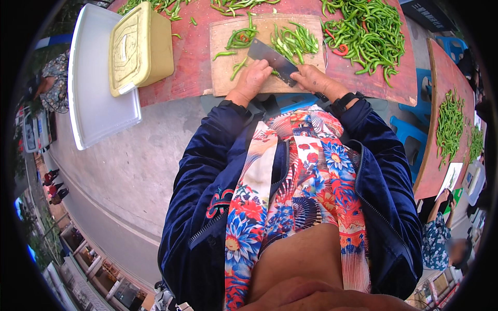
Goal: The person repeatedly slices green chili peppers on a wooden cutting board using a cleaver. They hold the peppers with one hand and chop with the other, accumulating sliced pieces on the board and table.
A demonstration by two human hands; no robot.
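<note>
My right hand (314,79) grips the handle of a cleaver (272,58), its wide dark blade slanting up and left across a wooden cutting board (225,87). Close against the blade, my left hand (253,79) has its fingers curled on a green chili pepper (275,72); only a small end shows beside the fingertips. Split green peppers (295,39) are heaped on the board beyond the cleaver. Whole peppers (239,39), one reddish, lie at the board's far left. A single green pepper (238,70) rests just left of my left hand.
A large pile of green chilies (367,35) covers the red table's right side. On the left stand a yellow lidded bin (144,50) and a white foam lid (91,77). Blue stools (408,136) and another pepper-laden table (435,116) are at right. A person (437,237) is nearby.
</note>
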